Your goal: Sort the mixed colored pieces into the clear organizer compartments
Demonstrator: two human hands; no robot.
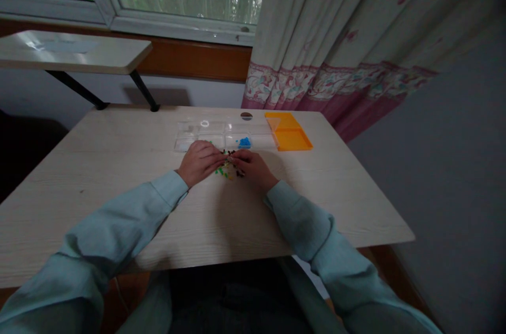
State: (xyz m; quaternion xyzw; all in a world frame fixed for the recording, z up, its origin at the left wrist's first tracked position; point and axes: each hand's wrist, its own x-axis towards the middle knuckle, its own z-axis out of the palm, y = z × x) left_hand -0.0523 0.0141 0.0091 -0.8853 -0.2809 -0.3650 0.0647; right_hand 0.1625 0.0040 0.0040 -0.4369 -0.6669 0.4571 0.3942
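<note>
My left hand (200, 161) and my right hand (251, 164) rest on a pale wooden table (118, 176), side by side over a small heap of coloured beads (226, 168). The fingertips of both hands meet at the heap. The fingers are curled and pressed together; what they pinch is too small to make out. Just beyond the hands lies a clear plastic compartment box (221, 135), with blue beads (244, 141) in one of its near compartments.
An orange lid or tray (288, 133) lies to the right of the clear box. A dark round hole (246, 115) marks the table's far edge. A white shelf (71, 52), a window and a patterned curtain (336, 44) stand behind.
</note>
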